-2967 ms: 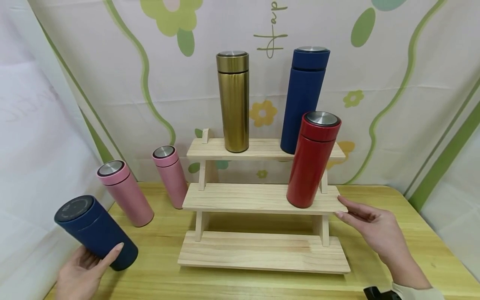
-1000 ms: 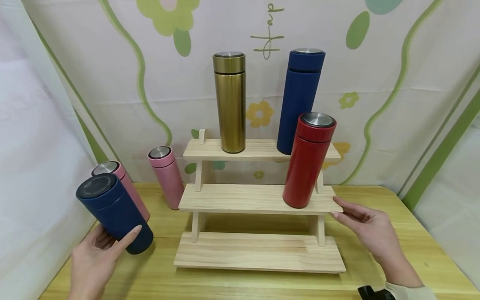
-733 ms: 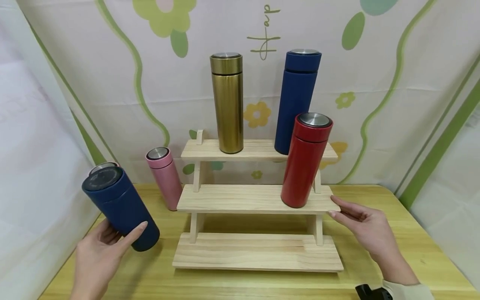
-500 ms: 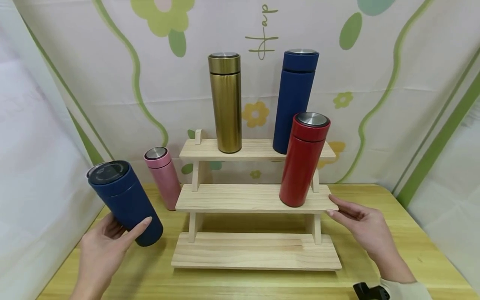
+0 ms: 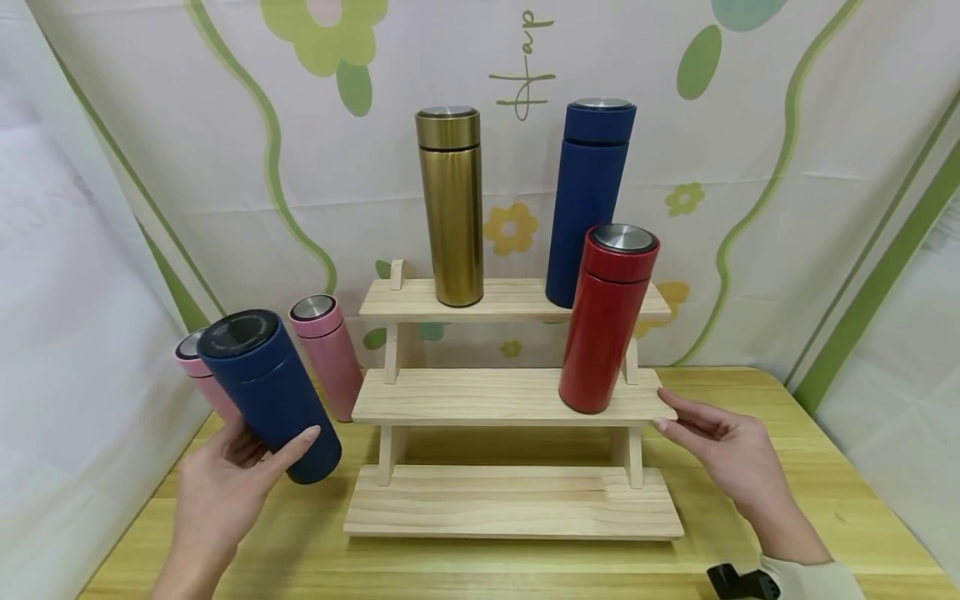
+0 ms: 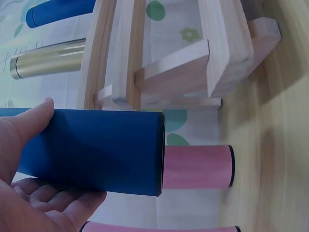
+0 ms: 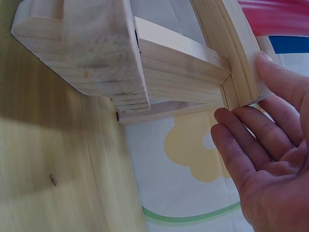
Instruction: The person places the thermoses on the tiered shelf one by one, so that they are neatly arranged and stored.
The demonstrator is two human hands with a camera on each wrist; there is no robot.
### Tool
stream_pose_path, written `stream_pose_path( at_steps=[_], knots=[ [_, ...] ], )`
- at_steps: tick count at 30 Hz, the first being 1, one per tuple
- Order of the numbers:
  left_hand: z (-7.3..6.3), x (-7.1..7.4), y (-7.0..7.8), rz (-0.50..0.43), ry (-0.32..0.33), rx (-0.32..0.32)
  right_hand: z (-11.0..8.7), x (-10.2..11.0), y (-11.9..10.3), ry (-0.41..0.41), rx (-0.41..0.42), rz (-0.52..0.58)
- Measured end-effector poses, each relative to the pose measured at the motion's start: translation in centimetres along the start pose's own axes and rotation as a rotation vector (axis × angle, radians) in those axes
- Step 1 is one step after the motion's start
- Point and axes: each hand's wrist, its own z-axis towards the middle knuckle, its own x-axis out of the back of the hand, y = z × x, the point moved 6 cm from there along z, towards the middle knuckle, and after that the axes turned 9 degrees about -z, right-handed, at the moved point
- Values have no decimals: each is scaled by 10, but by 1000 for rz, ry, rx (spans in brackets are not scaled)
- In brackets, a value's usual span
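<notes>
My left hand [image 5: 228,483] grips a dark blue thermos bottle [image 5: 273,392] by its lower part, thumb across the front. The bottle is tilted and raised over the table, its base showing toward the stand in the left wrist view. A three-tier wooden display stand [image 5: 510,504] occupies the middle. At the right end of its middle board, my right hand [image 5: 735,454] pinches the edge between thumb and fingers; the thumb [image 7: 285,77] lies on the board in the right wrist view. A red thermos [image 5: 607,325] stands on that middle board near this hand.
On the top board stand a gold thermos [image 5: 453,217] and another blue thermos [image 5: 592,200]. Left of the stand, one pink thermos [image 5: 330,362] is upright on the wooden table [image 5: 832,492]; another pink thermos [image 5: 213,392] is partly hidden behind the held bottle. Patterned cloth [image 5: 375,183] hangs behind.
My left hand has carried the dark blue bottle rightward and up, passing in front of the left pink thermos toward the stand. The right hand keeps its place on the middle board.
</notes>
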Motion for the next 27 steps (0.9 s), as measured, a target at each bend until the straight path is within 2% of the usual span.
stream_pose_path(
  at_steps=[5,10,16,27],
  knots=[
    [0,-4,8,-7,-22,-20,0,0,0,-1,4,0],
    [0,-9,14,-31,-47,-2,0,0,-1,1,12,7],
    [0,-13,19,-18,-62,3,1,-1,-1,-5,6,10],
    [0,-13,26,-21,-75,-1,1,-1,-1,2,13,25]
  ],
)
